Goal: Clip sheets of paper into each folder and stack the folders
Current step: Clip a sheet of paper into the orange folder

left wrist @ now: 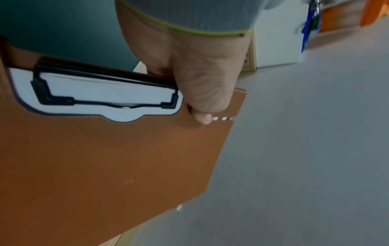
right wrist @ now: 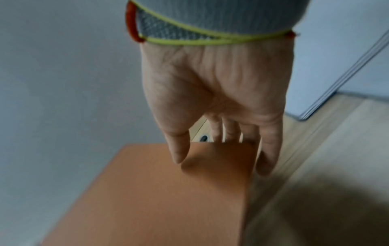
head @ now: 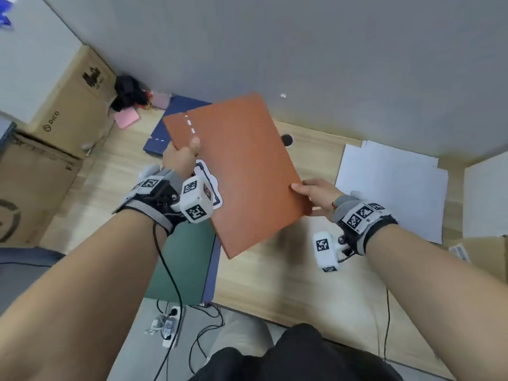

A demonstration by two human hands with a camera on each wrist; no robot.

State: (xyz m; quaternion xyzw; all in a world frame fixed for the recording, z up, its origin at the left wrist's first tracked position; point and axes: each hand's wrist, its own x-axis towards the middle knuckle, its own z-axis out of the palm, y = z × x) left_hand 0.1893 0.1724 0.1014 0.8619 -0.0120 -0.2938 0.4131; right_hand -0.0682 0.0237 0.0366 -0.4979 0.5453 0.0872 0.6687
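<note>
Orange folder: held up, middle of the frame.
Left hand: pinches its top edge.
Right hand: grips its right edge.

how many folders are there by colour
orange-brown folder, held up by left hand and right hand: 1
dark blue folder, on the desk: 1
dark green folder, on the desk: 1
total: 3

The brand "PICO" is printed on a cardboard box at left.
</note>
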